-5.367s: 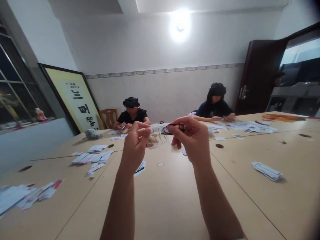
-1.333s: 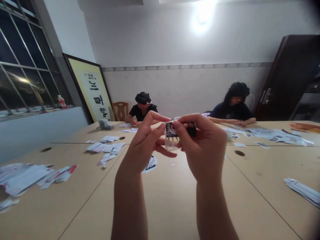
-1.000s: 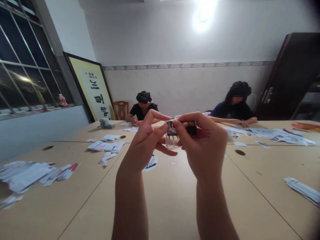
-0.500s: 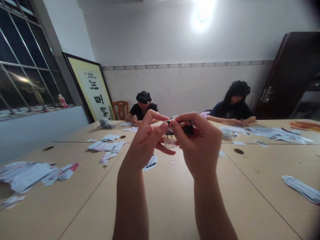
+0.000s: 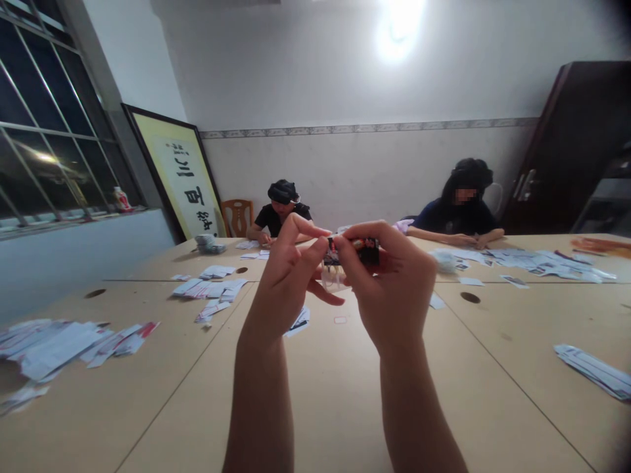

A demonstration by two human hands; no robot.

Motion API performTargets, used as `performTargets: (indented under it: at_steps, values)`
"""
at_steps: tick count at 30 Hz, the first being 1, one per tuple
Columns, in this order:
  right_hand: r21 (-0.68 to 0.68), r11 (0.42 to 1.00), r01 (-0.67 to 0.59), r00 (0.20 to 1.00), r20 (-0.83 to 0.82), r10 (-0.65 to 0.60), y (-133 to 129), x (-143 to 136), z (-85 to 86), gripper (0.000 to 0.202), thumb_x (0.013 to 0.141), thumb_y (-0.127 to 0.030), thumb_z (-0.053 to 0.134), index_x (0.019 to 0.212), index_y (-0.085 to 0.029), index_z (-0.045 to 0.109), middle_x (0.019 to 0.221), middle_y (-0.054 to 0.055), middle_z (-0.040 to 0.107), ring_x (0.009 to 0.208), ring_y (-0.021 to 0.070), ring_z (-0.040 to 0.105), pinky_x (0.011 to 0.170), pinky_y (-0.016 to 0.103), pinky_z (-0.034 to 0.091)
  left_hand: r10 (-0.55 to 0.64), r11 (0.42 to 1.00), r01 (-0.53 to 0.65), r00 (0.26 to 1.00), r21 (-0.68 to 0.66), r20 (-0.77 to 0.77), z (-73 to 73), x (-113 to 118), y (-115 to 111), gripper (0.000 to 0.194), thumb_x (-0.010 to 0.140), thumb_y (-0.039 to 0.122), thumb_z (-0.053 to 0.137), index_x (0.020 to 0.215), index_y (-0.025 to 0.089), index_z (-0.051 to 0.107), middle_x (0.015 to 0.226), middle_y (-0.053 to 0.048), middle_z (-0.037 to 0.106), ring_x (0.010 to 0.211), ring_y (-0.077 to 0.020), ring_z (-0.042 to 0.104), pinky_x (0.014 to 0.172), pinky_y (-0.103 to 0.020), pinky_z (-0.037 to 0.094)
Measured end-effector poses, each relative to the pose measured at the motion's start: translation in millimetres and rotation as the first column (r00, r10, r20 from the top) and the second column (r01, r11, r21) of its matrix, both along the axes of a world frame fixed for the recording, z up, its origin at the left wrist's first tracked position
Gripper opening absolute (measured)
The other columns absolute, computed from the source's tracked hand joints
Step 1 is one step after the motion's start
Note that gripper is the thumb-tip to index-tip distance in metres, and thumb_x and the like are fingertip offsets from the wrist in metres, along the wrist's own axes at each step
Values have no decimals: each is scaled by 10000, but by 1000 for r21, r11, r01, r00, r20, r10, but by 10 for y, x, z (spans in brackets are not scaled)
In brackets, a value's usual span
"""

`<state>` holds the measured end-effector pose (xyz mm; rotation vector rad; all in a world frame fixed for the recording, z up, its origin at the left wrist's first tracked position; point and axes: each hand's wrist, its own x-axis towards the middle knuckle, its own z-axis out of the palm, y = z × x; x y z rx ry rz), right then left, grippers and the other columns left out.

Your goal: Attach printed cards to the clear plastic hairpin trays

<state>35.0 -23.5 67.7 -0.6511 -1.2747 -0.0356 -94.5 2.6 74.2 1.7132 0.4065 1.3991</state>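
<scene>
Held up above the table at mid-view is a small black printed packet [image 5: 367, 253] with red and light markings. My right hand [image 5: 397, 279] pinches it between thumb and fingers from the right. At its left end, the thumb and forefinger of my left hand [image 5: 290, 276] close on its edge. Below the packet, between the hands, shows a clear plastic piece [image 5: 335, 279]; whether it is joined to the packet I cannot tell. My left hand's lower fingers curl under the plastic. The far side of the packet is hidden.
Paper slips [image 5: 54, 345] lie in piles on the left of the pale table [image 5: 335, 401], with more slips [image 5: 547, 259] at the far right. A folded stack [image 5: 591, 371] lies near the right edge. Two people sit across, one left [image 5: 283, 210], one right [image 5: 463, 207].
Both hands and the packet have shifted very slightly to the left. The grip on the packet looks the same.
</scene>
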Motion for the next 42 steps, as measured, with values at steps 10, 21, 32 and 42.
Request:
performTargets:
  at_steps: [10, 21, 32, 42]
  values:
    - [-9, 1000, 15, 1000, -1, -15, -8, 8, 4, 72, 832, -172, 688, 773, -211, 685, 641, -48, 655, 527, 98, 580, 511, 234, 488, 11, 999, -10, 1000, -34, 7, 4, 4, -25, 233, 952, 446, 625, 985, 249, 505, 813, 62, 621, 639, -166, 760, 454, -231, 636]
    - [-12, 1000, 14, 999, 52, -14, -7, 26, 13, 103, 862, -177, 681, 769, -220, 672, 622, -46, 622, 561, 110, 603, 507, 231, 488, 6, 1000, -6, 1000, -8, -12, 15, -10, -29, 229, 933, 408, 667, 974, 252, 504, 809, 53, 653, 514, -83, 648, 452, -202, 624]
    - [6, 1000, -2, 999, 39, 1, -3, 16, 5, 101, 861, -164, 682, 775, -217, 683, 640, -42, 632, 561, 106, 592, 508, 232, 490, 25, 1000, -25, 1000, -3, -12, -4, -17, -40, 255, 958, 476, 611, 1011, 246, 515, 821, 43, 630, 505, -82, 661, 465, -196, 621]
    - [14, 1000, -14, 999, 31, 13, -7, 7, 10, 96, 865, -178, 688, 779, -220, 686, 649, -41, 641, 569, 103, 609, 503, 212, 501, 17, 1000, -16, 999, 24, -45, 9, -31, -37, 229, 955, 461, 619, 1047, 272, 528, 834, 27, 670, 673, -150, 739, 482, -216, 637]
